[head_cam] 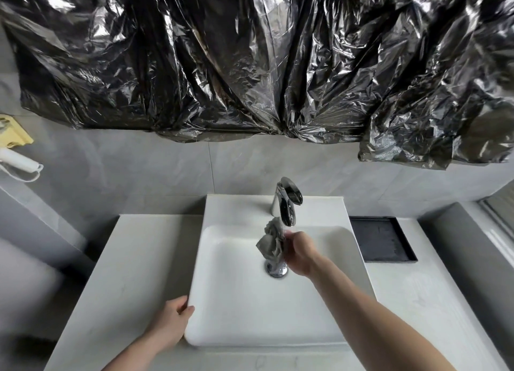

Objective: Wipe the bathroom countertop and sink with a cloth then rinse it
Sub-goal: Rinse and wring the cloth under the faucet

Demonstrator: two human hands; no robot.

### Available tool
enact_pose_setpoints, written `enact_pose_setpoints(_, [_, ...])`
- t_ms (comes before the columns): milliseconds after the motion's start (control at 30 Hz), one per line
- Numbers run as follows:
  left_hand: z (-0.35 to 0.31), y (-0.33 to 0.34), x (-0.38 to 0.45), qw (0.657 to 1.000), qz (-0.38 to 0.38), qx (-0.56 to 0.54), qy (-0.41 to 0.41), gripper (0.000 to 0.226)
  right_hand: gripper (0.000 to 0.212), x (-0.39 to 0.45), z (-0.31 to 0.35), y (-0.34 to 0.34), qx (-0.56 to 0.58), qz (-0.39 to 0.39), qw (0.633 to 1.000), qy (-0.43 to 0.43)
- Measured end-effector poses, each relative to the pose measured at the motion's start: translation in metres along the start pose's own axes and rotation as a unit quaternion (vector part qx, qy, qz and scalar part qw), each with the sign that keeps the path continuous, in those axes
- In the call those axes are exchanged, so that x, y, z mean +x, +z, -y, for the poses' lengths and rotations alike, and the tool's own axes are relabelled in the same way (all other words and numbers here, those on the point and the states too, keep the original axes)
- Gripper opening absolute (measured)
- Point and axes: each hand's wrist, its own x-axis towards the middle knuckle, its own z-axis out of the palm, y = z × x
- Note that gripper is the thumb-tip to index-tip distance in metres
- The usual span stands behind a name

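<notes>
Now, starting at the left: my left hand (173,324) rests on the counter (130,273) at the sink's (239,301) near-left corner, its fingers (183,306) curled loosely against the white rim, holding nothing, just bracing me. Moving right across the basin, the chrome drain (276,269) sits at its middle, and just above it hangs the grey cloth (272,244), bunched into a crumpled wad right below the faucet (286,204) spout. My right hand (299,252) has it, fingers clenched around the wad's right side; I see no water running, though the motion blur makes that hard to judge. The cloth looks soft and light, limp enough to sag where I don't support it, and I'd guess it gets heavier and drippy once soaked. Gripping it by the bunched middle seems best, so I can squeeze and wring over the basin. Further right, a black tray (382,240) lies on the counter beside the sink's far-right corner.
</notes>
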Motion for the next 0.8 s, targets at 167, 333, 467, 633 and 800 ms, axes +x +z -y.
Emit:
enact_pose_setpoints(167, [-0.049, 0.0, -0.036, 0.996, -0.063, 0.05, 0.04, 0.056, 0.032, -0.05, -0.039, -0.021, -0.13, 0.004, 0.991, -0.036])
enact_pose_setpoints(333, [-0.103, 0.001, -0.045, 0.983, -0.075, 0.002, 0.171, 0.039, 0.026, -0.101, -0.055, -0.041, -0.259, -0.043, 0.957, -0.121])
enact_pose_setpoints(467, [-0.168, -0.004, -0.053, 0.969, -0.042, -0.047, 0.24, 0.034, 0.026, -0.125, -0.054, -0.052, -0.345, -0.08, 0.916, -0.19])
enact_pose_setpoints(633, [-0.247, -0.005, -0.045, 0.961, 0.033, -0.136, 0.237, 0.049, 0.013, -0.157, -0.037, -0.057, -0.354, -0.125, 0.891, -0.256])
enact_pose_setpoints(800, [-0.301, 0.012, -0.024, 0.951, 0.081, -0.234, 0.184, 0.052, 0.009, -0.179, -0.014, -0.068, -0.468, -0.15, 0.812, -0.313])
